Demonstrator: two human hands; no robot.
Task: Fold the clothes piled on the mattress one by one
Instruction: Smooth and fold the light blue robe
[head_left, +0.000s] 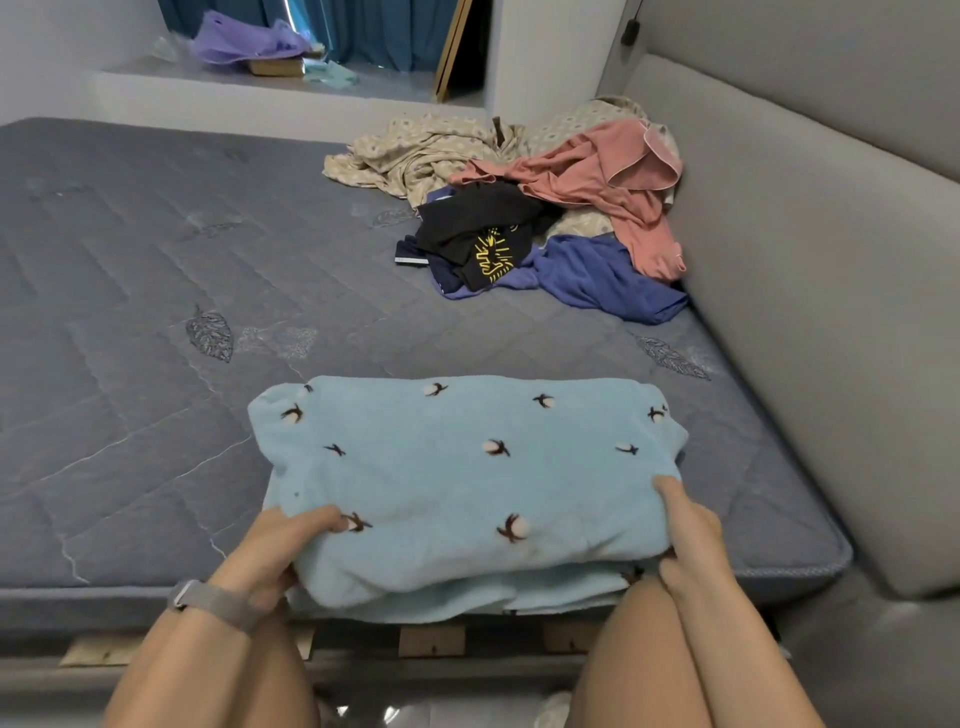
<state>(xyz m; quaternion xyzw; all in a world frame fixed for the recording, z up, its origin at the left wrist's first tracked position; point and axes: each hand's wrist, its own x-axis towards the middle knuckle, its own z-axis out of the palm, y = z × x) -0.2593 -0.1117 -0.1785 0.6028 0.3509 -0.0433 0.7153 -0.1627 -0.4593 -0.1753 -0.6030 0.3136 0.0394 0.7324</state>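
The light blue fleece garment (467, 483), dotted with small dark bird-like motifs, lies folded into a thick rectangle at the near edge of the grey quilted mattress (156, 270), its lower layers hanging slightly over the edge. My left hand (278, 551) grips its near left corner, thumb on top beside one of the motifs and fingers curled under the fold. My right hand (688, 535) holds the near right corner, thumb lying up along the top surface; the fingers seem tucked under the layers, though the fabric hides most of them. A grey watch band (215, 603) wraps my left wrist. Farther back on the mattress, well apart from the folded piece, sits the pile of unfolded clothes: a salmon pink top (613, 176) draped against the grey padded headboard (810, 270), a black shirt with yellow print (483, 234), a royal blue garment (608, 275) in front, and a beige patterned fabric (421, 150) behind them. Beyond the mattress, a white ledge (171, 88) carries a crumpled purple bag (244, 41) in front of teal curtains (384, 31).
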